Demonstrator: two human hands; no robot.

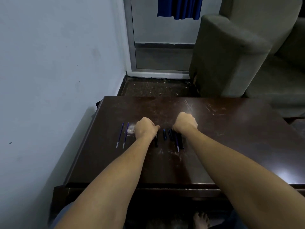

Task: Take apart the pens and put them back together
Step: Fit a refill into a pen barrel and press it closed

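Observation:
On the dark wooden table lie pen parts. Two thin blue refills rest side by side at the left. My left hand is curled knuckles-up over the far end of a black pen barrel, which lies flat and sticks out toward me. A short blue-tipped piece lies between the hands. My right hand is a closed fist over the far ends of several black pen pieces and another blue refill. The fingertips of both hands are hidden.
A pale wall runs along the table's left edge. A grey sofa stands beyond the far right corner, with a door frame and a blue cloth behind it. The table's surface is scratched and has a bright glare at the right. A bare foot shows under the table.

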